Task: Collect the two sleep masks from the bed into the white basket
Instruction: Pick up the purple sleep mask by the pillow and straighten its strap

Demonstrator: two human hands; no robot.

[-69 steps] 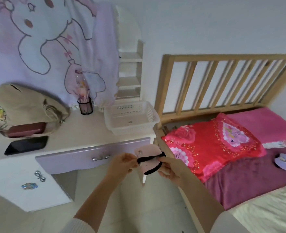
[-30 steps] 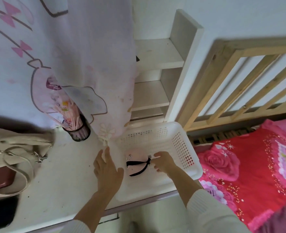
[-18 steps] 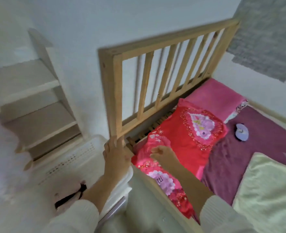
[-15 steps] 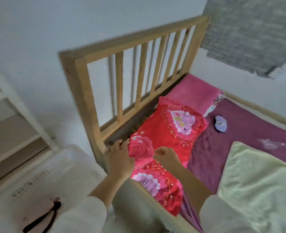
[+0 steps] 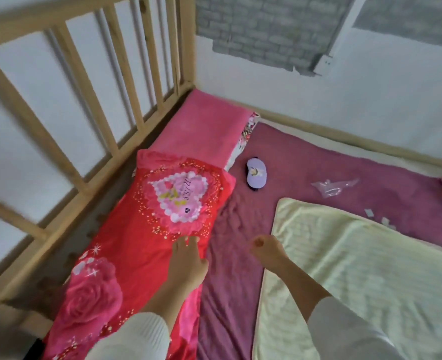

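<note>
Near the head end of the bed (image 5: 318, 162), a lavender sleep mask (image 5: 256, 173) is lying on the purple sheet, just beside the pink pillow (image 5: 204, 123). Well short of it, the left hand (image 5: 187, 261) is resting flat on the red floral pillow (image 5: 147, 229), fingers (image 5: 188, 241) together, holding nothing. The right hand (image 5: 266, 252) is hovering with fingers curled inward, empty, at the pale yellow blanket's (image 5: 357, 281) edge.

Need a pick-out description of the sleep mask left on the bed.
Start at the wooden slatted headboard and move to the plain pink pillow. Just off its corner, on the purple sheet, lies the sleep mask: a small lavender oval with dark edging, unlike the clear plastic wrapper nearby.
</note>
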